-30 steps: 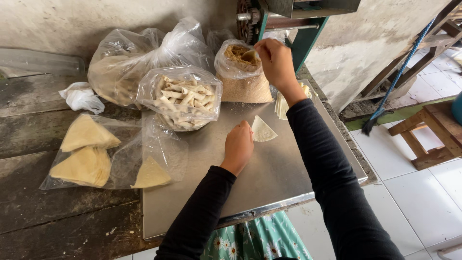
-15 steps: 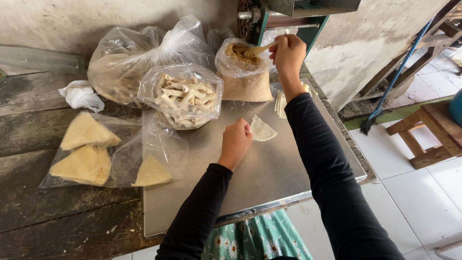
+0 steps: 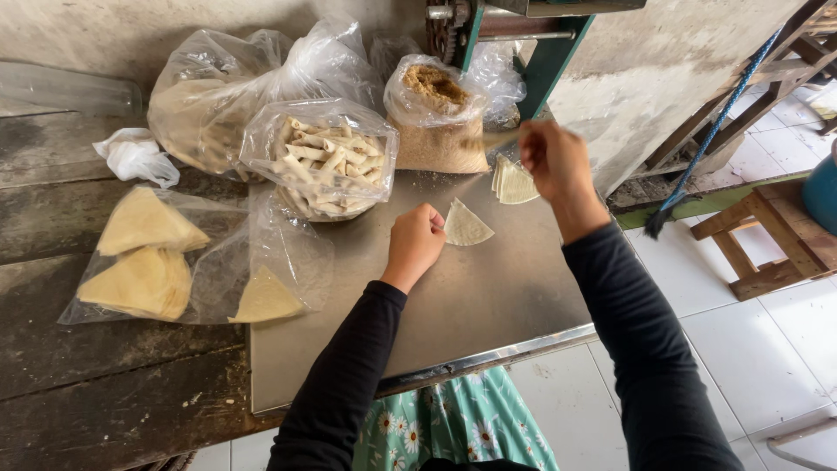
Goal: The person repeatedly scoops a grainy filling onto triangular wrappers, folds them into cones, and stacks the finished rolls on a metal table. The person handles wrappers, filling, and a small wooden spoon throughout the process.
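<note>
Item one: our left hand [image 3: 415,244], fingers curled in, rests on the metal tray [image 3: 488,296] with its fingertips touching the left edge of a single triangular wrapper [image 3: 466,225] that lies flat near the tray's middle.

Item two: our right hand [image 3: 556,161], at two o'clock from the wrapper, is raised above the tray and closed around a thin stick-like utensil [image 3: 497,139]; it is blurred, and we cannot tell what kind it is. Its far end points toward ten o'clock, at the bag of brown crumbly filling [image 3: 438,118].

Item three: a small stack of wrappers [image 3: 514,181], just below the right hand, at one o'clock from the single wrapper and apart from it.

Item four: a clear bag of rolled pieces [image 3: 324,161], at ten o'clock from the left hand, standing on the tray's far edge.

Item five: a larger clear bag [image 3: 218,96] behind it, contents unclear.

Item six: a flat plastic bag of folded wrapper piles [image 3: 153,262] at nine o'clock, on the dark wooden table [image 3: 105,384].

Item seven: a crumpled white plastic scrap [image 3: 135,157] at the table's far left.
</note>
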